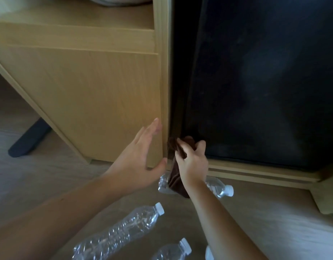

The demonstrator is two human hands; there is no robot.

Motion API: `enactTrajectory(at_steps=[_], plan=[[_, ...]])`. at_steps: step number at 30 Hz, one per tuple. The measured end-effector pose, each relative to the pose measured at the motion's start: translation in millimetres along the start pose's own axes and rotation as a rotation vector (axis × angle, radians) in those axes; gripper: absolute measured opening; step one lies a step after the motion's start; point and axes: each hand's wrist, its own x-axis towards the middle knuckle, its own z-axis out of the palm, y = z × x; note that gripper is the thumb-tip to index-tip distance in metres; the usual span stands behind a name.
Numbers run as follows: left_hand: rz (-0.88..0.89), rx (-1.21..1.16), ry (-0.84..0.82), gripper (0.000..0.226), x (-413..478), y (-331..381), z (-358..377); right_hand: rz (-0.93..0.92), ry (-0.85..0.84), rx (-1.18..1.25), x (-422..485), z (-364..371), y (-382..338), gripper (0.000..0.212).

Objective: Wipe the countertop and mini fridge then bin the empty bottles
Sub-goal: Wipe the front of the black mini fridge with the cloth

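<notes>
Right hand (192,162) low at the bottom left corner of the black mini fridge (265,81), grip closed on a dark brown cloth (176,177). Cloth bunched between thumb and fingers, upper end pressed at the fridge's lower left edge, lower end hanging down below the wrist and over a bottle on the floor.

Left hand (141,156) just beside it, grip wide and holding nothing: fingers spread flat, thumb touching the bottom corner of the light wooden cabinet door (90,102) to the left of the fridge.

Fridge front dark, glossy, set in a pale wooden frame (255,172) running along its base and up its left side.

4 clear plastic bottles with white caps visible on the wooden floor (265,212), all lying on their sides. Far bottle (217,186) closest to the fridge, partly hidden behind the right wrist and the hanging cloth. Crumpled bottle (124,229) nearer, between the 2 forearms. Third bottle (173,249) at the lower edge, cap pointing up-right. Only a sliver of a 4th (208,254) showing beside the right forearm at the bottom edge.

Dark chair leg (28,141) on the floor at far left, under the table edge.
</notes>
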Motion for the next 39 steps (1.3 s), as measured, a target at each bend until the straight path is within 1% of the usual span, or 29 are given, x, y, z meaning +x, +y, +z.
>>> enactTrajectory(at_steps=[2, 4, 6, 9, 11, 13, 15, 17, 20, 25, 27, 28, 31, 33, 35, 37, 39], plan=[[0.002, -0.006, -0.009, 0.083, -3, 1, 0, 0.078, -0.083, -0.059, -8, 7, 10, 0.028], [-0.008, -0.013, -0.025, 0.083, -4, 2, 0, 0.166, -0.216, -0.137, -14, 11, 19, 0.028], [-0.052, -0.031, -0.047, 0.083, -4, 3, 1, 0.161, -0.238, -0.148, -18, 10, 26, 0.030], [-0.068, -0.015, -0.052, 0.083, -3, 3, 8, 0.105, -0.159, -0.067, -17, -3, 31, 0.031], [-0.085, 0.006, -0.076, 0.083, -1, 1, 13, 0.102, -0.032, -0.042, -15, -17, 47, 0.032], [-0.085, 0.015, -0.086, 0.082, 1, 0, 18, 0.170, 0.085, 0.010, -15, -35, 70, 0.033], [-0.081, 0.018, -0.089, 0.082, 5, 0, 23, 0.240, 0.151, 0.054, -15, -50, 89, 0.033], [-0.062, 0.009, -0.075, 0.084, 11, 1, 27, 0.286, 0.180, 0.088, -15, -54, 95, 0.033], [-0.049, -0.028, -0.054, 0.082, 16, 3, 31, 0.309, 0.207, 0.132, -13, -43, 77, 0.032], [-0.101, -0.054, -0.058, 0.084, 15, 6, 37, 0.182, 0.100, 0.161, -10, -23, 48, 0.028], [-0.113, -0.044, -0.060, 0.085, 16, 6, 38, 0.179, 0.075, 0.186, -9, -28, 49, 0.028], [-0.122, -0.046, -0.058, 0.086, 17, 6, 38, 0.193, 0.104, 0.200, -7, -34, 52, 0.028], [-0.136, -0.046, -0.046, 0.088, 23, 6, 38, 0.269, 0.297, 0.288, 7, -59, 61, 0.030], [-0.134, -0.047, -0.041, 0.088, 27, 6, 40, 0.309, 0.366, 0.370, 15, -72, 61, 0.033], [-0.132, -0.058, -0.038, 0.088, 31, 6, 42, 0.298, 0.380, 0.392, 18, -74, 55, 0.032], [-0.143, -0.077, -0.027, 0.088, 34, 7, 42, 0.277, 0.358, 0.357, 19, -65, 47, 0.026], [-0.144, -0.076, -0.006, 0.088, 37, 6, 42, 0.228, 0.342, 0.300, 18, -48, 34, 0.026]])
